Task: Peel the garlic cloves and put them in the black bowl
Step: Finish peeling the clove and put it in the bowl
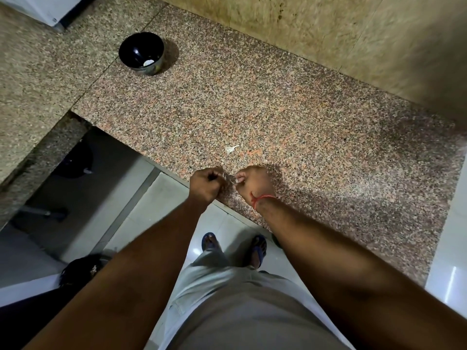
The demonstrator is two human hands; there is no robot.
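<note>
Both fists low-center at counter (303, 117) edge: I see left hand (203, 184) curled tight, fingers pinching papery skin; right hand (252, 181) fingers clamped on garlic clove (236, 178) betw. them. Loose peel (231, 149) just above. Black bowl (141, 53) upper left w/ one peeled clove (148, 62) inside.

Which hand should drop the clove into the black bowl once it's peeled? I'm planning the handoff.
Probably the left hand: the black bowl sits far on the left side of the counter. The right hand would have to cross over.
</note>
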